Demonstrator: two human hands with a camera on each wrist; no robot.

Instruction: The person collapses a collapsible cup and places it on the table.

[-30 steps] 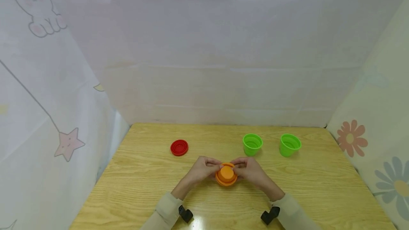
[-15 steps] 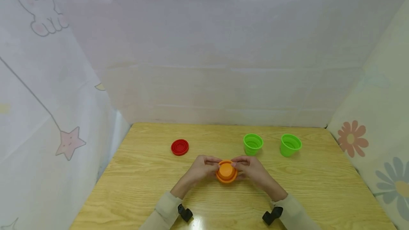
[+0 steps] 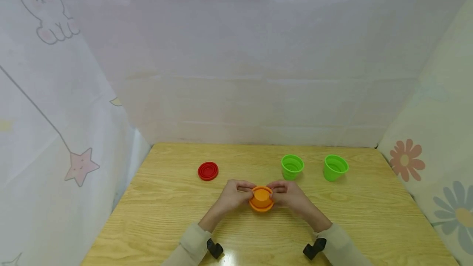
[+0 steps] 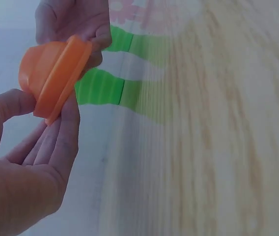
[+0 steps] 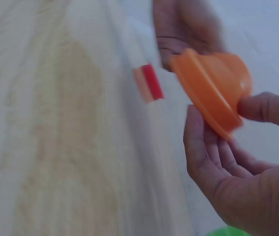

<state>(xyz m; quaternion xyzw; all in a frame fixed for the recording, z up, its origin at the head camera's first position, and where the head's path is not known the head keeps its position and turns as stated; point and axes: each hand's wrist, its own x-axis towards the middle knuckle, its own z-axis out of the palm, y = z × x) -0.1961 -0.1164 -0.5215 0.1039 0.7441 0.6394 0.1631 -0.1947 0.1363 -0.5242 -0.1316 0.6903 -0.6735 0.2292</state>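
An orange collapsible cup (image 3: 262,198), partly folded, is held between both hands above the table, its base turned up toward the head camera. The left hand (image 3: 235,195) pinches its left side, thumb on the stepped wall and fingers under the rim, as the left wrist view shows of the cup (image 4: 56,73). On the opposite side the right hand (image 3: 289,196) grips it the same way; in the right wrist view its thumb presses the wall of the cup (image 5: 213,88) near the base.
Beyond the hands, two green collapsible cups (image 3: 292,167) (image 3: 335,168) stand expanded at the back right. A flattened red collapsible cup (image 3: 208,170) lies at the back left. The wooden table (image 3: 166,216) ends at a pale cloth backdrop (image 3: 258,106).
The orange cup has risen slightly in the head view, and its base has shifted shape under the thumbs. Both hands keep hold of it; the green and red cups stay put.
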